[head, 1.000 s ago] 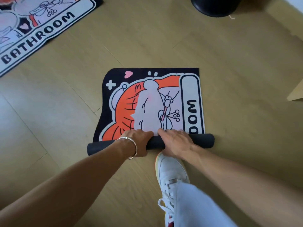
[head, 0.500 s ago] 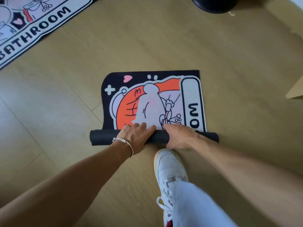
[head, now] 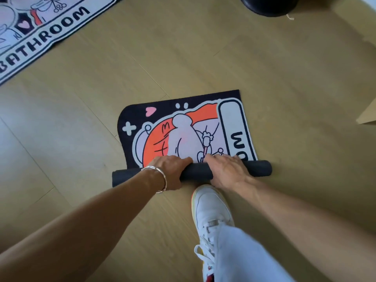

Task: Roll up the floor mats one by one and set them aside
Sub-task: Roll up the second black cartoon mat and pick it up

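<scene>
A cartoon bath mat [head: 183,127] with a black border, orange and white print lies on the wooden floor, its near part wound into a dark roll [head: 195,173]. My left hand [head: 168,169], with a silver bracelet on the wrist, grips the roll left of centre, fingers curled over its top. My right hand [head: 225,171] grips the roll right of centre in the same way. The flat part still shows the letters "OM". A second mat [head: 40,31] reading "BATHROOM" lies flat at the top left.
My white sneaker [head: 211,212] and light trouser leg stand just behind the roll. A round black object [head: 268,5] sits at the top edge. A pale wooden corner [head: 368,112] juts in at the right. Bare wooden floor surrounds the mat.
Both hands have pushed the roll away from me; the roll has grown thicker and the flat part of the mat is shorter, with fewer letters showing.
</scene>
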Demonstrator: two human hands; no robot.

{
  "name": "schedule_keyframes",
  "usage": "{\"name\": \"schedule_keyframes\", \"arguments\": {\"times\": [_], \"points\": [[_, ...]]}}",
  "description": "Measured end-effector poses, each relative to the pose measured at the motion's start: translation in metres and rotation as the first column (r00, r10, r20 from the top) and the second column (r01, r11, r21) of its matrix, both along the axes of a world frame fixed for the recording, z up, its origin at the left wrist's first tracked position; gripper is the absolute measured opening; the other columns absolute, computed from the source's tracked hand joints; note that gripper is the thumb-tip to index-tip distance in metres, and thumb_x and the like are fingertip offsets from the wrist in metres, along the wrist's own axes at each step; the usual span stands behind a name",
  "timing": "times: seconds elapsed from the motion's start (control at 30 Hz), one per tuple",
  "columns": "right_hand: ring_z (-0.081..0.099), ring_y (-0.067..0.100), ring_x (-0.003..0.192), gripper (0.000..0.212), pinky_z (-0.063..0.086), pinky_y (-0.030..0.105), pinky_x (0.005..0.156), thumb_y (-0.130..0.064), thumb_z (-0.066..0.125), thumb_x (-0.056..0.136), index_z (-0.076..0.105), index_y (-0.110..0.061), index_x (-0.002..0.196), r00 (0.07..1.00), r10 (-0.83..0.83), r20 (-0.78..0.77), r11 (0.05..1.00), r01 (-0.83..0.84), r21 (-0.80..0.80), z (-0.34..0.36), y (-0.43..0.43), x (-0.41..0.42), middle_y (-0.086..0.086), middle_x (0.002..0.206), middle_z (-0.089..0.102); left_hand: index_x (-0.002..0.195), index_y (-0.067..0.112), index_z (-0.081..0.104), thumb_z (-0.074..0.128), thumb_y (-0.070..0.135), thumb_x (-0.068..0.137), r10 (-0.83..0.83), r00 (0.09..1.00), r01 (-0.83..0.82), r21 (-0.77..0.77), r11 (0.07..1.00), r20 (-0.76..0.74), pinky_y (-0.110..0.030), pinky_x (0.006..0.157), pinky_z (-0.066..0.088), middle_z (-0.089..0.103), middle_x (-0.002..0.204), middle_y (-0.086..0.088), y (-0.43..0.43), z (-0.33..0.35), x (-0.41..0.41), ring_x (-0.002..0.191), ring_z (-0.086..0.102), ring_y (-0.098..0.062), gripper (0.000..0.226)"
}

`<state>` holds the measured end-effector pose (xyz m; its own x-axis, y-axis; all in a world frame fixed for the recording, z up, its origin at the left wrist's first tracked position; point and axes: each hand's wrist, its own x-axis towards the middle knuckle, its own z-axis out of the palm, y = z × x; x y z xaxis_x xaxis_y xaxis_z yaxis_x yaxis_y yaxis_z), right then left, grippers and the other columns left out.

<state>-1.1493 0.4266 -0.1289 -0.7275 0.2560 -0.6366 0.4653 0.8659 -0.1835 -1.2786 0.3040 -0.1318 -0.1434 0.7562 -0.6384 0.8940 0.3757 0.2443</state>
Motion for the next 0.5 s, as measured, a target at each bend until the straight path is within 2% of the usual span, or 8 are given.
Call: {"name": "schedule_keyframes", "arguments": {"times": [0.1, 0.17, 0.27, 0.4, 0.5], "points": [[0.054, 0.023, 0.086, 0.035, 0.038, 0.032, 0.068, -0.023, 0.065, 0.077, 0.044, -0.02, 0.104, 0.993, -0.014, 0.113, 0.99, 0.03, -0.14, 0.006, 0.01, -0.006, 0.002, 0.099, 0.06, 0.13, 0.029, 0.031, 0.056, 0.029, 0.086, -0.071, 0.989, 0.083, 0.085, 0.993, -0.13, -0.033, 0.068, 0.04, 0.053, 0.11, -0.001, -0.008, -0.004, 0.008, 0.093, 0.057, -0.023, 0.051], [0.054, 0.023, 0.09, 0.039, 0.039, 0.033, 0.072, -0.023, 0.065, 0.078, 0.043, -0.02, 0.111, 0.998, -0.004, 0.062, 0.992, 0.012, -0.124, 0.006, 0.002, -0.004, 0.002, 0.103, 0.058, 0.125, 0.025, 0.036, 0.054, 0.029, 0.087, -0.067, 0.982, 0.08, 0.065, 0.995, -0.176, -0.034, 0.067, 0.04, 0.056, 0.106, -0.003, -0.005, -0.004, 0.003, 0.09, 0.059, -0.025, 0.042], [0.055, 0.025, 0.102, 0.043, 0.039, 0.039, 0.086, -0.022, 0.063, 0.082, 0.04, -0.02, 0.118, 0.998, 0.044, -0.042, 0.999, -0.044, -0.001, 0.001, -0.006, -0.002, 0.003, 0.109, 0.057, 0.12, 0.024, 0.039, 0.054, 0.03, 0.086, -0.033, 0.981, 0.046, 0.06, 0.997, -0.189, -0.034, 0.067, 0.04, 0.057, 0.103, -0.003, -0.002, -0.002, 0.0, 0.09, 0.059, -0.025, 0.038], [0.057, 0.026, 0.095, 0.047, 0.041, 0.035, 0.075, -0.025, 0.066, 0.078, 0.041, -0.02, 0.117, 0.999, 0.032, 0.036, 0.993, -0.028, -0.115, 0.005, 0.008, -0.011, 0.002, 0.107, 0.057, 0.124, 0.024, 0.033, 0.051, 0.03, 0.089, -0.052, 0.976, 0.084, 0.142, 0.986, -0.212, -0.033, 0.064, 0.037, 0.052, 0.105, -0.003, -0.008, -0.004, 0.01, 0.091, 0.056, -0.024, 0.04], [0.054, 0.025, 0.101, 0.047, 0.041, 0.038, 0.085, -0.02, 0.064, 0.079, 0.04, -0.02, 0.119, 0.994, 0.083, -0.074, 0.996, -0.086, -0.035, 0.004, -0.003, -0.009, 0.003, 0.11, 0.05, 0.115, 0.025, 0.044, 0.054, 0.031, 0.086, 0.048, 0.992, -0.038, 0.082, 0.996, -0.119, -0.033, 0.067, 0.046, 0.06, 0.098, -0.001, -0.004, -0.005, -0.001, 0.085, 0.06, -0.024, 0.031]]}}
